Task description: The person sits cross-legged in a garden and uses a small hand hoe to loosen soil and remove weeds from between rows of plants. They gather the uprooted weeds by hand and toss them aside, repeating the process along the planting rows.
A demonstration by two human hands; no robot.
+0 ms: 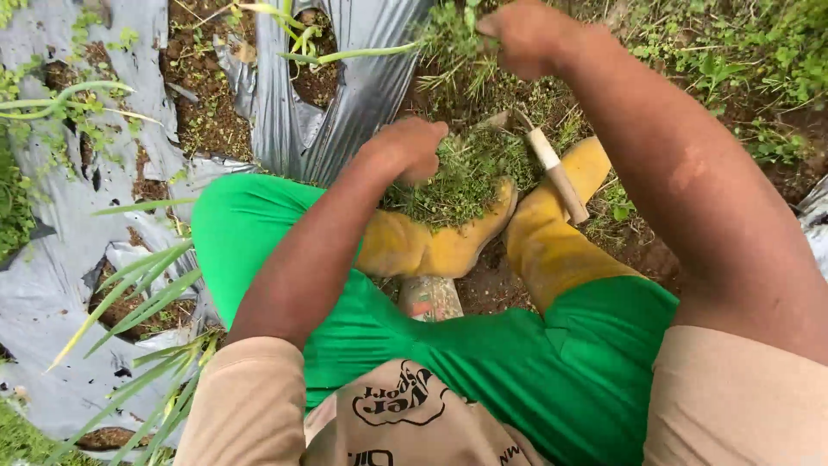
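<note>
Green trousers (517,362) and yellow boots (552,250), seen from the head camera.
Left hand (410,148) is fisted in a clump of pulled weeds (466,177) heaped on the left boot. Right hand (522,36) is closed on grass stems (453,43) above. Wooden-handled tool (559,177) lies between the boots; silver mulch sheet (345,112) lies left.

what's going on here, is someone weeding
A person in green trousers and yellow boots crouches beside a plant bed covered in grey plastic sheet. The left hand presses on a pile of pulled weeds heaped over the boots. The right hand grips a tuft of grass. A wooden-handled tool rests against the right boot.
</note>
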